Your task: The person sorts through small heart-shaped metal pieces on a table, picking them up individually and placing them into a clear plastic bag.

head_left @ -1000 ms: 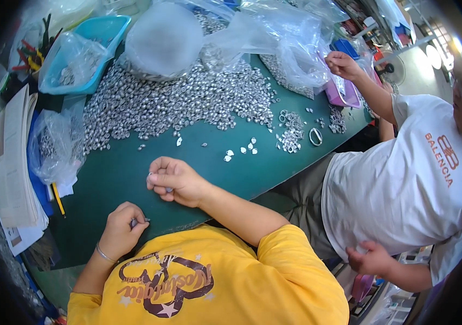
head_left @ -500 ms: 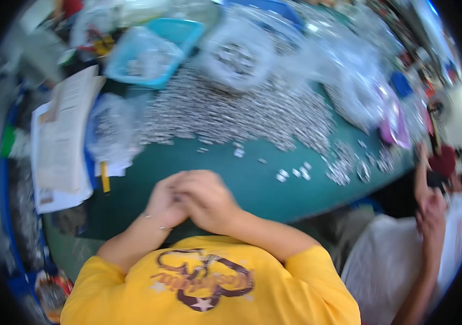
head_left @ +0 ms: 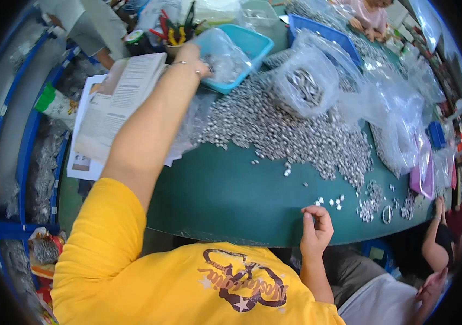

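My left arm stretches far forward. My left hand (head_left: 192,58) is at the left rim of a turquoise plastic basket (head_left: 263,46), beside a holder with pliers (head_left: 175,33). Its fingers are mostly hidden, so I cannot tell what they touch. A clear plastic bag (head_left: 221,57) with small pieces lies in the basket. Near the table's front edge, my right hand (head_left: 316,227) is closed, thumb against curled fingers; anything in the pinch is too small to make out. A few loose silvery pieces (head_left: 339,201) lie just beyond it, and a wide heap of small silvery metal pieces (head_left: 296,143) spreads farther back.
An opened plastic bag of metal parts (head_left: 318,81) stands on the heap, with a blue tray (head_left: 345,40) behind. Printed papers (head_left: 117,103) lie at left, a purple basket (head_left: 422,173) at right. Blue shelving (head_left: 25,146) borders the left. Other people sit right and far back.
My hands were together in front of my chest. The left has reached forward to the turquoise basket; the right has moved right, to the table's front edge. The view has shifted too.
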`<state>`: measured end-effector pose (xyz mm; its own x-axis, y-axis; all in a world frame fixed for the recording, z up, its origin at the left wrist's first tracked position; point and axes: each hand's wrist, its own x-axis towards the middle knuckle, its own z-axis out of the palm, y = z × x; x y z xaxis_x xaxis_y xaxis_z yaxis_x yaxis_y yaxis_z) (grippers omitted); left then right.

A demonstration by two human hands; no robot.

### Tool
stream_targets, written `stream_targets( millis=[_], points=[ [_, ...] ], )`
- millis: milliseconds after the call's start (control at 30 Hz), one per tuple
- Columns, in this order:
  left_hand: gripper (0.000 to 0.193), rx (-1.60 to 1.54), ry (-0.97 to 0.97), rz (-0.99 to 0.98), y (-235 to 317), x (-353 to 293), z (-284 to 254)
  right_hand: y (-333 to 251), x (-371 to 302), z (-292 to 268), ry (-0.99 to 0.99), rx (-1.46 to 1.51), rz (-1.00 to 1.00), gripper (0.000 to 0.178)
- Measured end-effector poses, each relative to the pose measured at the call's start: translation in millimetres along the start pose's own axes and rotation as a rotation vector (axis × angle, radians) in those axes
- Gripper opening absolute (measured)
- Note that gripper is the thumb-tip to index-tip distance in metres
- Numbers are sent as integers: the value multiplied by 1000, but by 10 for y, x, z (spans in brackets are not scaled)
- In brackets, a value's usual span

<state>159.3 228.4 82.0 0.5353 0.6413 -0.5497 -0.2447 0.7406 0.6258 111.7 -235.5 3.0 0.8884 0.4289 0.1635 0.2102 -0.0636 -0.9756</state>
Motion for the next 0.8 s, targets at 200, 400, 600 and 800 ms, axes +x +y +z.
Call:
stream_targets(
  millis=[200,400,600,800],
  points=[
    [43,313,196,529,-229,-495,59,48,-21,-180,70,3,72,6],
    [52,177,-168,957,-298,-1015,117,-19,65,-208,-26,-251,-106,8],
    [58,1164,271,1667,-192,-405,85,-151,-134,-263,-12,-397,-211,9],
    [40,2038,182,637,363,97,55,19,-138,-515,119,-116,-28,7]
  ],
)
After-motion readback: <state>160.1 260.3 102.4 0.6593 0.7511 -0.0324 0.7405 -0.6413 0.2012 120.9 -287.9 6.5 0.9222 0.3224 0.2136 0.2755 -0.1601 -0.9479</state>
